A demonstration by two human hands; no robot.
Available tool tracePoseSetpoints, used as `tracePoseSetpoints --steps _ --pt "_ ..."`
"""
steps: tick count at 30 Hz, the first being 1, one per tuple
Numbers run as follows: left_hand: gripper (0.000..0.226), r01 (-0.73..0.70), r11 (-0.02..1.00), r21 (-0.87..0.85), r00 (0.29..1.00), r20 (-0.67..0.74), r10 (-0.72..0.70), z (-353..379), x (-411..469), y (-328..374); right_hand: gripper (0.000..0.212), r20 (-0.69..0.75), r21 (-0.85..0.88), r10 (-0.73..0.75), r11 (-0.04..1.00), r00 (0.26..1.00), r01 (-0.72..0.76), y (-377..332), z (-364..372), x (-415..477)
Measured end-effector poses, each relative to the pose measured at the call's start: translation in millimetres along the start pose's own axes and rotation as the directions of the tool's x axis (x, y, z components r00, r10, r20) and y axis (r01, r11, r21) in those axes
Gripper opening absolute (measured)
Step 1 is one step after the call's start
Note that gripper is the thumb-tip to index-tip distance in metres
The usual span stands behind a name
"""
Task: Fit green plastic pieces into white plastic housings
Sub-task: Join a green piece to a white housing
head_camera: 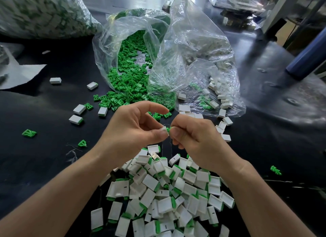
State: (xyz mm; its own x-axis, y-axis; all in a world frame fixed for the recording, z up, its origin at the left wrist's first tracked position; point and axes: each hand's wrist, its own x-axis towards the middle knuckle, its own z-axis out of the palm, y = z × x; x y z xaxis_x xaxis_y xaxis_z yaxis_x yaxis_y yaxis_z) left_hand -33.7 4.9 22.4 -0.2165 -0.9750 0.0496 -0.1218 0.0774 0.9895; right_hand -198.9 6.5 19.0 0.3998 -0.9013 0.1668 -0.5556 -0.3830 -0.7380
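My left hand (134, 129) pinches a small white housing (163, 130) between thumb and fingers above the table. My right hand (195, 139) pinches a green piece (168, 129) and holds it against the housing's open end. Most of both parts is hidden by my fingers. Below my hands lies a heap of assembled white housings with green ends (169, 192). Loose green pieces (128, 84) spill from a clear bag (109, 47), and empty white housings (220, 99) spill from a second clear bag (211, 47).
The table (44, 157) is black. Single housings (79, 109) and stray green pieces (29, 133) lie scattered at left; one green piece (275, 170) lies at right. A big bag of finished parts (40, 12) fills the back left. A blue tube (307, 56) slants down at right.
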Motion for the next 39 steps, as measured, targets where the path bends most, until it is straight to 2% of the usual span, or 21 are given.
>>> tracePoseSetpoints --steps 8,11,13,16,18,21,24,27,30,35,39 --pt "0.052 -0.059 0.981 0.186 0.997 0.055 0.049 -0.7 -0.4 -4.5 0.017 0.112 -0.227 -0.043 0.972 0.993 0.068 -2.1 -1.9 -1.5" --pt "0.052 -0.058 0.983 0.172 0.996 0.076 0.045 0.6 -0.6 -2.1 0.017 0.125 -0.244 -0.071 0.965 0.990 0.100 -0.5 -1.0 -1.2" --pt "0.047 -0.038 0.998 0.050 0.997 0.064 0.035 0.7 -1.0 0.9 0.018 0.070 -0.161 -0.068 0.984 0.995 0.079 0.0 -1.6 -1.1" --pt "0.048 -0.011 0.992 -0.126 0.999 0.048 0.017 0.7 -1.0 4.9 0.023 0.010 0.169 0.012 0.986 1.000 -0.013 -1.9 -4.2 -0.9" --pt "0.049 -0.004 0.979 -0.202 0.999 0.031 0.010 0.4 -0.3 6.1 0.031 0.046 0.399 0.117 0.908 0.992 -0.125 -2.4 -7.2 -0.5" --pt "0.048 -0.014 0.971 -0.240 1.000 0.019 0.019 0.7 -0.9 7.6 0.056 0.210 0.566 0.245 0.759 0.947 -0.322 -4.1 -5.1 1.1" --pt "0.048 0.004 0.956 -0.294 0.998 0.055 0.012 1.5 -2.8 8.8 0.063 0.402 0.699 0.213 0.557 0.891 -0.448 -10.0 4.1 2.0" --pt "0.049 0.014 0.950 -0.311 0.998 0.065 0.006 2.1 -3.0 8.6 0.053 0.423 0.765 0.221 0.432 0.879 -0.477 -15.4 9.9 1.3" --pt "0.047 0.016 0.944 -0.330 0.999 0.046 -0.001 3.7 -2.9 7.3 0.044 0.393 0.799 0.268 0.373 0.880 -0.471 -18.5 10.7 1.0" --pt "0.046 0.020 0.939 -0.344 0.999 0.034 -0.009 5.4 -3.0 6.6 0.037 0.354 0.809 0.301 0.376 0.885 -0.452 -21.1 13.1 -0.1" --pt "0.046 0.020 0.934 -0.357 0.999 0.033 -0.009 4.8 -2.6 7.0 0.041 0.350 0.807 0.285 0.392 0.892 -0.442 -20.6 15.8 -0.3"
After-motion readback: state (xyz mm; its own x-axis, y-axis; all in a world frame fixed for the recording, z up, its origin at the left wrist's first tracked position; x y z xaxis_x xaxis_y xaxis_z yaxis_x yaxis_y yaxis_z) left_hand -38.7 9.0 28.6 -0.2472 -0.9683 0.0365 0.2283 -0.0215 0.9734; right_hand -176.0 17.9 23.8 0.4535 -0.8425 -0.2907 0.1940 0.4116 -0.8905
